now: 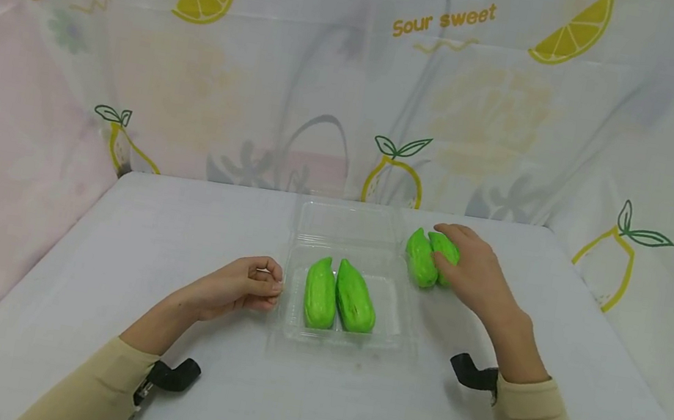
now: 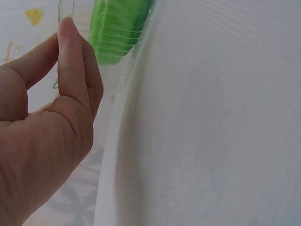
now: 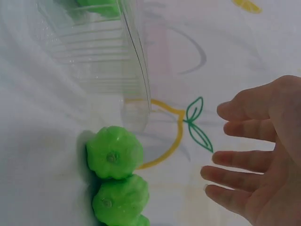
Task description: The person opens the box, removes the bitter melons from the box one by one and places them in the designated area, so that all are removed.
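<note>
A clear plastic clamshell box (image 1: 390, 308) lies with its lid (image 1: 344, 224) folded back, away from me. Two long, ridged green vegetables (image 1: 321, 293) are side by side in its base. At the box's left edge, my left hand (image 1: 246, 288) pinches the rim between thumb and fingertips; the left wrist view shows this hand (image 2: 56, 103) too. More green vegetables (image 1: 422, 258) rest on the table right of the box. Just over them is my right hand (image 1: 474, 270), fingers spread. In the right wrist view, that hand (image 3: 258, 155) is apart from the vegetables (image 3: 115, 152) and holds nothing.
A white cloth covers the table (image 1: 209, 211). Behind it hangs a lemon-print curtain (image 1: 252, 77), which also runs down both sides. Black camera mounts (image 1: 175, 375) stick out from both sleeves near the tabletop.
</note>
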### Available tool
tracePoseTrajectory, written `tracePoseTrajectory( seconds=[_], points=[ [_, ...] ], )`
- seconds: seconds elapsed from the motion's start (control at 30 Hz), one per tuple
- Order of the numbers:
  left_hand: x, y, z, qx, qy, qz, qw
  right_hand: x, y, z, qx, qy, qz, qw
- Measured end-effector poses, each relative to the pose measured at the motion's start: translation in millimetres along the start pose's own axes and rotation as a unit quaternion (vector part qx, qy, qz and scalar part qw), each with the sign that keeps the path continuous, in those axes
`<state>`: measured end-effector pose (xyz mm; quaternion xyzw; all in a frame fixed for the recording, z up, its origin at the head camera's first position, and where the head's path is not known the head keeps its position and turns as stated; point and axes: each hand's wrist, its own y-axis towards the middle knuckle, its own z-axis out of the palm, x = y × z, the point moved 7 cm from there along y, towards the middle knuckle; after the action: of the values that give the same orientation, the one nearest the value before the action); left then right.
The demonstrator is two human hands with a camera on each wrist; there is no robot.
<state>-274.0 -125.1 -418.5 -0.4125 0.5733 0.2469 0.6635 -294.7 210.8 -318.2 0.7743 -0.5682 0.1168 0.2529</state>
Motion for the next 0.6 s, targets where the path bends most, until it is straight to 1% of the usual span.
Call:
tracePoseTrajectory(
  seconds=[0.23,0.43,0.6],
  points=[
    [0.5,0.0,-0.9,-0.002,0.002,0.001,1.0,25,-1.7,14,0.013,-0.015,-0.057,0.9982],
    [0.0,0.6,-0.5,0.001,0.0,0.002,1.0,40,-5.0,26,0.024,-0.006,-0.086,0.996],
    [-0.2,0.6,0.0,0.001,-0.001,0.0,1.0,53,-8.7,38,0.029,-0.004,-0.124,0.9919]
  ],
)
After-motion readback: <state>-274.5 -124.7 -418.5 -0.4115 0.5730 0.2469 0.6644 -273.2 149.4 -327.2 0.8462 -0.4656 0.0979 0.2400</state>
